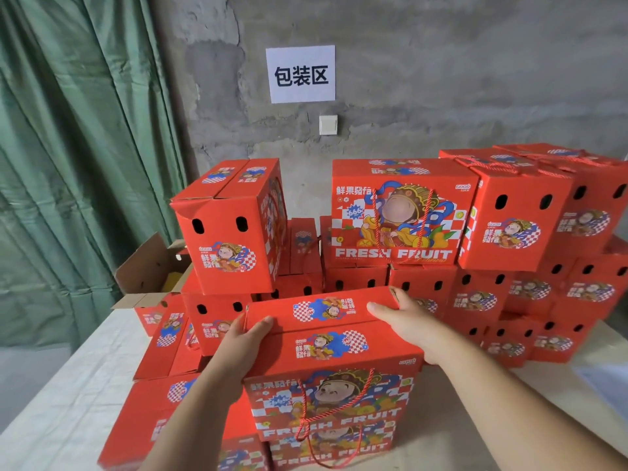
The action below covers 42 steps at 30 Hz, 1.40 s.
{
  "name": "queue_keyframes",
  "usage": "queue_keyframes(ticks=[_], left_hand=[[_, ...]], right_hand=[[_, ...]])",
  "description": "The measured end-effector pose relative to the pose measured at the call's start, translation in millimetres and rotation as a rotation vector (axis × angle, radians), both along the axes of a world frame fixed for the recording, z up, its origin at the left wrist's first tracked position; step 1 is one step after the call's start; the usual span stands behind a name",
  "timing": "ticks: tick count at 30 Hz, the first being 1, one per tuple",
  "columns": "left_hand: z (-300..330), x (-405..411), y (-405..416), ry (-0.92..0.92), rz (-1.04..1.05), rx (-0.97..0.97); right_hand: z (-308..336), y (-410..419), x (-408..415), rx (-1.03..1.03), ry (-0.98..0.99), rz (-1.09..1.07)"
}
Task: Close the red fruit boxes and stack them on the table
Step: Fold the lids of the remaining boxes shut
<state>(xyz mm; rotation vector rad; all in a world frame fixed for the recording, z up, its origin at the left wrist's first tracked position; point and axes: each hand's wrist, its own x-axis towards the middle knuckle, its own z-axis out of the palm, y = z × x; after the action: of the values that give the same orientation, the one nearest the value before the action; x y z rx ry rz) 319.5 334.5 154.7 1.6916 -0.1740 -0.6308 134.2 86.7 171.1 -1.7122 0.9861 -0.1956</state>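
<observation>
— Nearest the lens: two bare forearms reaching forward over a red fruit box [331,362] with a twisted red rope handle [334,402] looping down its printed front.

— Hands?

— Left hand [246,341] gripping the box's top left corner, thumb on the far lid flap [319,309], fingers hidden down the side. Right hand [406,317] clasping the flap's right end, thumb over its far corner, fingers flat on top. Flap nearly down, near flap already flat.

— Position of that box?

— Sitting on another like it, at the near middle of the cloth-covered table [68,385], just in front of the main heap of closed boxes [475,253].

— Handling?

— Corrugated card, so probably stiff at edges and corners, soft mid-panel. Weight impossible to judge; contents hidden. Best held at opposite top corners or under the base. Rope handle likely fine for lifting, less so for square placement. Glossy print possibly a little slippery.

— Containers and contents?

— Left of the heap, one box lying open [149,273], brown inner flaps up, something yellow [171,282] showing inside, too small to identify. Everywhere else lids shut, only dark vent holes visible.

— Behind the heap?

— Concrete wall with a white paper sign [300,74] and a light switch [328,125] below it; green curtain [74,147] to the left.
</observation>
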Motion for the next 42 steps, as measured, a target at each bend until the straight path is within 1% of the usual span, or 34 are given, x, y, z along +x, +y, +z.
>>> queue_keyframes(ticks=[1, 2, 3, 4, 6, 8, 11, 12, 14, 19, 21, 23, 24, 26, 27, 28, 29, 31, 32, 33, 34, 35, 36, 37, 39, 41, 42], left_hand=[[3, -2, 0, 0.014, -0.038, -0.015], [6, -3, 2, -0.012, -0.071, -0.026], [6, -1, 2, -0.029, -0.078, -0.035], [5, 1, 2, 0.008, -0.067, -0.079], [-5, 3, 11, 0.141, -0.08, -0.258], [-27, -6, 24, 0.203, -0.115, -0.41], [-42, -26, 25, 0.216, -0.01, -0.414], [-42, -30, 22, 0.221, -0.009, -0.409], [-38, -30, 20, 0.243, -0.035, -0.42], [-26, -26, 19, 0.164, -0.122, -0.518], [-30, -29, 16, 0.17, -0.101, -0.481], [-35, -30, 19, 0.233, -0.079, -0.448], [-37, -30, 21, 0.261, -0.083, -0.444], [-40, -26, 25, 0.271, -0.13, -0.46], [-40, -26, 25, 0.248, -0.139, -0.462], [-39, -28, 24, 0.223, -0.147, -0.453], [-37, -30, 24, 0.204, -0.167, -0.431], [-33, -30, 25, 0.158, -0.238, -0.397], [-32, -27, 26, 0.126, -0.286, -0.386], [-32, -24, 27, 0.088, -0.334, -0.374], [-31, -22, 26, 0.057, -0.376, -0.376], [-32, -24, 25, 0.034, -0.41, -0.383], [-34, -28, 21, 0.03, -0.397, -0.392], [-38, -32, 19, 0.045, -0.352, -0.394], [-41, -33, 18, 0.092, -0.302, -0.384], [-38, -24, 25, 0.035, -0.36, -0.362], [-36, -20, 28, -0.005, -0.379, -0.356]], right_hand=[[1, 2, 2, -0.042, 0.013, -0.001], [3, 3, 3, -0.081, 0.014, -0.005], [5, 2, 2, -0.08, -0.002, -0.005], [6, -1, -1, -0.028, -0.033, 0.002], [7, -4, -13, 0.171, -0.144, 0.005], [-5, -3, -22, 0.306, -0.238, -0.056], [-20, 13, -26, 0.468, -0.231, -0.156], [-19, 17, -26, 0.505, -0.23, -0.172], [-12, 17, -29, 0.536, -0.264, -0.171], [5, 5, -44, 0.555, -0.392, -0.157], [-4, 9, -44, 0.572, -0.361, -0.149], [-10, 15, -41, 0.549, -0.28, -0.138], [-12, 16, -40, 0.551, -0.276, -0.127], [-12, 17, -42, 0.653, -0.371, -0.18], [-12, 18, -45, 0.626, -0.393, -0.188], [-14, 20, -44, 0.636, -0.414, -0.177], [-14, 17, -42, 0.676, -0.456, -0.225], [-10, 14, -47, 0.738, -0.427, -0.151], [-7, 9, -53, 0.729, -0.461, -0.099], [-5, 8, -59, 0.658, -0.476, -0.045], [-4, 7, -61, 0.618, -0.475, 0.031], [-7, 7, -62, 0.554, -0.446, 0.034], [-6, 9, -63, 0.402, -0.406, 0.063], [-7, 13, -64, 0.322, -0.382, 0.106], [-2, 16, -63, 0.4, -0.392, 0.128], [6, 8, -67, 0.347, -0.422, 0.107], [6, 6, -68, 0.308, -0.468, 0.061]])
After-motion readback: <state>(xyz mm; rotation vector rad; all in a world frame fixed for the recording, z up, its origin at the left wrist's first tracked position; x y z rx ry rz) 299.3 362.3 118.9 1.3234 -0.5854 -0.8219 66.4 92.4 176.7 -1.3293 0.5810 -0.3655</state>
